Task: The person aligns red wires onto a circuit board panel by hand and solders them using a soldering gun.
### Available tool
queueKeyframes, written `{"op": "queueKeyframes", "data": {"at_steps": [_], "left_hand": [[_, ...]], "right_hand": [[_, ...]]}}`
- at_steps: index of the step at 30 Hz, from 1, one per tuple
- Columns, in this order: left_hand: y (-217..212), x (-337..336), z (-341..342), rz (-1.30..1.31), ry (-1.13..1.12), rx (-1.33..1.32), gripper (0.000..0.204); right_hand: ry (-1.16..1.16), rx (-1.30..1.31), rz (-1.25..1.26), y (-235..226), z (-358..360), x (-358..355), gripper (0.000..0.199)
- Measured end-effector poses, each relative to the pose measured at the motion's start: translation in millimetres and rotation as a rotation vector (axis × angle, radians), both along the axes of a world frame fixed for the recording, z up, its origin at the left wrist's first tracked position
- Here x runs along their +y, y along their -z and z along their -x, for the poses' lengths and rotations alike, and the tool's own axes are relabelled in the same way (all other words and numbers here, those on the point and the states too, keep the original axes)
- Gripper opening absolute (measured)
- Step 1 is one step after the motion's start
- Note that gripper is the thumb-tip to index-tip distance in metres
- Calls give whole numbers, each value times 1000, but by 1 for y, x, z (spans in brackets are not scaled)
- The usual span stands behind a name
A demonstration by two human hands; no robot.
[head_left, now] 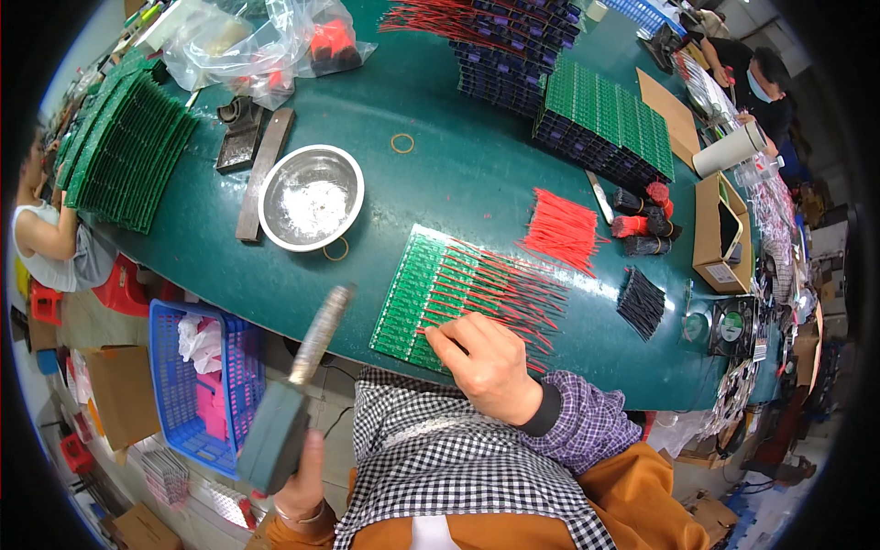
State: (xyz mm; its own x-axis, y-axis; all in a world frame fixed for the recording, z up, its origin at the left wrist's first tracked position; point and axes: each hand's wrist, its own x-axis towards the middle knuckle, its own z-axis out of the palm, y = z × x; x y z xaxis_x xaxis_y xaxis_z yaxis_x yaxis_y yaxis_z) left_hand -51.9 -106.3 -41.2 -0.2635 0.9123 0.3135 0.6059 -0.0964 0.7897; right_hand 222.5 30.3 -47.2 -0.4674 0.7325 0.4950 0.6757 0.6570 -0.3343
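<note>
My left hand [304, 481] is wrapped round the grip of a dark soldering gun [278, 426], its long metal barrel pointing up past the table's front edge. In front of me a green circuit board panel [401, 307] lies on the table, with a row of red wires [518, 291] fixed along it and trailing to the right. My right hand [495, 365] rests over the panel's near part, thumb and forefinger pinched on a thin red wire [422, 330] whose tip shows at the fingertips. The palm hides some wires and the panel's near right corner.
Beyond the panel stands a round metal bowl [312, 197] beside a metal bar [264, 179]. Loose red wires [561, 229] and black wires [641, 302] lie to the right. Stacked boards [605, 119] rise behind; more boards [128, 151] stand left. A blue basket [188, 385] is below the edge.
</note>
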Motion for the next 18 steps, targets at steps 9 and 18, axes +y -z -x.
{"op": "queueKeyframes", "data": {"at_steps": [9, 18], "left_hand": [[-33, 97, 3, 57, -244, -363, 35], [-29, 44, -33, 42, -93, -629, 44]], "right_hand": [[-10, -8, -21, 2, -1, -1, 26], [2, 1, 19, 0, -4, 0, 27]]}}
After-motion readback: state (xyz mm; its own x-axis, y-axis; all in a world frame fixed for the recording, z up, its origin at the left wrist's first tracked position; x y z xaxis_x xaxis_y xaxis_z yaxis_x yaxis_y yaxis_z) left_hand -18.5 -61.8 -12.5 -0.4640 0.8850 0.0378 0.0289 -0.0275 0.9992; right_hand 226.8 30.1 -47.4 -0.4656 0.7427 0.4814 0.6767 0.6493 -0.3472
